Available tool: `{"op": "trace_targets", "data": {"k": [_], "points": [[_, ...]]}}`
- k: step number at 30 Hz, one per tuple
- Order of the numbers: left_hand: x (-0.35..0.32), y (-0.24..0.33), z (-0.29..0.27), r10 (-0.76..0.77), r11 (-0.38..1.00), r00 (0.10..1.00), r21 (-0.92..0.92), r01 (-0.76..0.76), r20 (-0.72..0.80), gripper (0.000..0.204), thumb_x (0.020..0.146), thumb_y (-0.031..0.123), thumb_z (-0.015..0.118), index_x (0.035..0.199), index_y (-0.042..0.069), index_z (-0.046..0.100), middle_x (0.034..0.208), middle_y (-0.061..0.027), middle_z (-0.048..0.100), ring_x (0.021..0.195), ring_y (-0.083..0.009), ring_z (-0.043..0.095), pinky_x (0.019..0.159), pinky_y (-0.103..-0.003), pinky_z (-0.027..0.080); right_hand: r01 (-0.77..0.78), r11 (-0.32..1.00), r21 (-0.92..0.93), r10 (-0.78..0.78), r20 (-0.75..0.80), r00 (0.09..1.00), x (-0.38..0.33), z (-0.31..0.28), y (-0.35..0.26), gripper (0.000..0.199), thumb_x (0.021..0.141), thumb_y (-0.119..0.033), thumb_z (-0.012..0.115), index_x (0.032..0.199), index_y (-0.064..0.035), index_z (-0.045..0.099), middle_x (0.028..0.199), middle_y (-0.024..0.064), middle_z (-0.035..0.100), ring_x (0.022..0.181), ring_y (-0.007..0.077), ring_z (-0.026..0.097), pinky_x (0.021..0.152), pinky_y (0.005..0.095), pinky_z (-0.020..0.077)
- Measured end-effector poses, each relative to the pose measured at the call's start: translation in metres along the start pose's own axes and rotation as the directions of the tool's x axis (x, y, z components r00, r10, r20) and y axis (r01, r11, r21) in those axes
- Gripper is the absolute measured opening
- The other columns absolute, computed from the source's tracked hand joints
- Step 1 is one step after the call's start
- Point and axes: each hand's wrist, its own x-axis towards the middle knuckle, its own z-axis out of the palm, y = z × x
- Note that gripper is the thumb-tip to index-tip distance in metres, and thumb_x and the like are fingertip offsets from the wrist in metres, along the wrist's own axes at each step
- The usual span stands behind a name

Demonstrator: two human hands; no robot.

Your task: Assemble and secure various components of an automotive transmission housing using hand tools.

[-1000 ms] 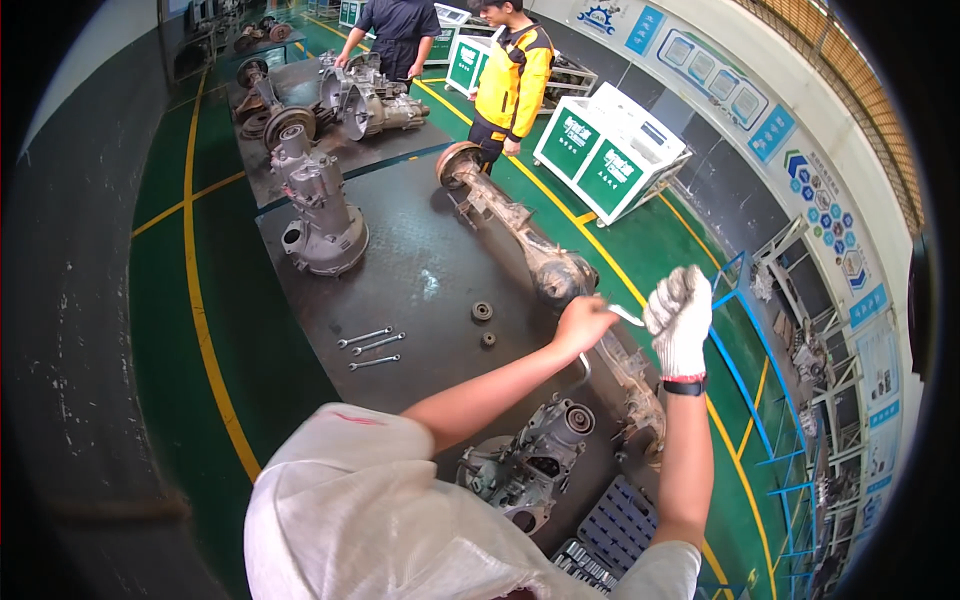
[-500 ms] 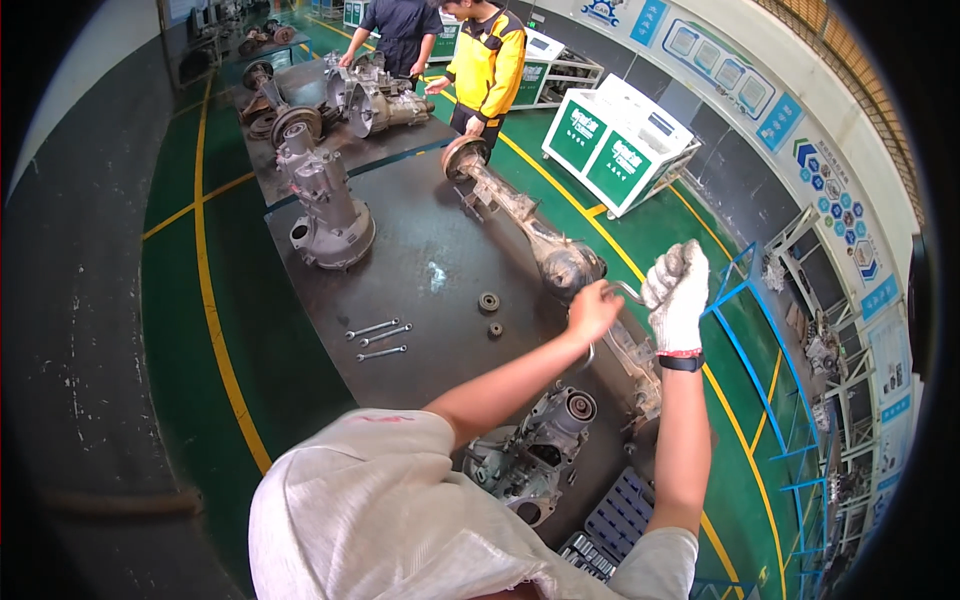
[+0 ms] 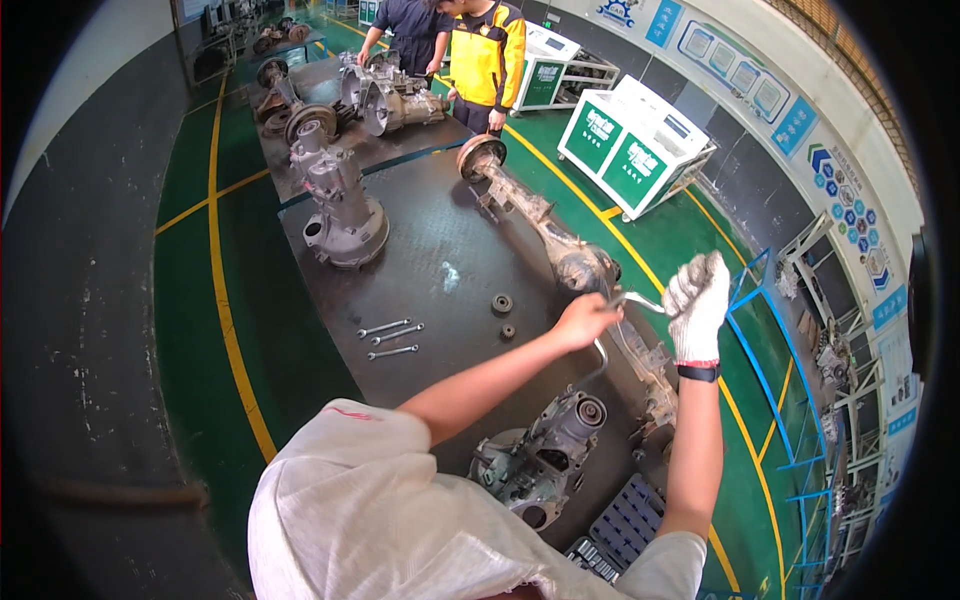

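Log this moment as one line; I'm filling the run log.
left hand: bare, on axle housing | right hand: gloved, gripping metal tool | wrenches: on table

three wrenches (image 3: 390,338) lie in a row on the dark platform (image 3: 440,240), two nuts (image 3: 503,312) near them. a gearbox (image 3: 340,205) stands upright behind. two people (image 3: 460,50) work beyond.

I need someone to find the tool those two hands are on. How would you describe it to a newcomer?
Start at the long grey axle assembly lying across the dark steel floor plate. Over its bulged middle, the bare left hand and the gloved right hand share a bent silver speed wrench. Unlike the three straight spanners lying flat on the plate, it is cranked and lifted.
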Motion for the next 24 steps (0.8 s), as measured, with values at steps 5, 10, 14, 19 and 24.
{"op": "trace_targets", "data": {"k": [5,10,14,19,24], "points": [[0.005,0.002,0.087,0.205,0.948,0.967,0.277,-0.158,-0.151,0.032,0.089,0.025,0.062,0.093,-0.006,0.071,0.102,-0.0315,0.068,0.1,-0.049,0.066,0.091,-0.057,0.051,-0.092,0.996,0.013,0.09,0.097,0.991,-0.002,0.06,0.032,0.037,0.101,-0.042,0.057,0.074,-0.0176,0.048,0.059,-0.0045,0.038,0.043,0.0098,0.031,0.039,0.0274,0.0233],[-0.06,0.042,0.048,0.005,0.987,0.992,0.161,-0.026,0.127,0.04,0.091,0.039,0.064,0.093,0.0,0.072,0.092,-0.026,0.069,0.092,-0.0401,0.068,0.083,-0.048,0.051,-0.007,0.999,0.039,0.007,-0.015,1.0,0.012,-0.033,-0.003,0.043,0.102,-0.046,0.052,0.069,-0.0195,0.042,0.054,-0.0056,0.029,0.041,0.0098,0.027,0.039,0.0287,0.0229],[0.019,0.012,0.019,-0.023,0.965,0.987,0.255,0.063,-0.157,0.044,0.089,0.042,0.065,0.085,-0.001,0.075,0.078,-0.0251,0.069,0.081,-0.0426,0.071,0.073,-0.048,0.054,-0.086,0.992,0.09,0.078,0.087,0.993,-0.015,0.02,0.011,0.039,0.104,-0.043,0.052,0.072,-0.0199,0.047,0.056,-0.0054,0.033,0.041,0.0103,0.029,0.038,0.0282,0.0242],[-0.013,-0.008,0.091,-0.03,0.973,1.0,0.227,0.027,0.009,0.04,0.086,0.033,0.07,0.108,-0.001,0.072,0.113,-0.0305,0.068,0.116,-0.0426,0.063,0.102,-0.048,0.048,-0.137,0.99,-0.034,0.136,-0.033,0.99,0.012,0.071,0.044,0.034,0.101,-0.043,0.055,0.08,-0.0157,0.053,0.056,-0.0029,0.041,0.041,0.0109,0.036,0.039,0.026,0.026],[0.005,0.004,-0.021,-0.047,0.973,0.996,0.227,0.03,0.07,0.038,0.091,0.032,0.065,0.08,-0.004,0.07,0.083,-0.024,0.07,0.082,-0.0344,0.072,0.078,-0.046,0.055,-0.079,0.996,-0.05,0.078,-0.006,0.997,-0.002,0.027,0.001,0.049,0.103,-0.048,0.048,0.065,-0.0206,0.034,0.053,-0.0064,0.025,0.041,0.009,0.025,0.039,0.028,0.0194]]}}
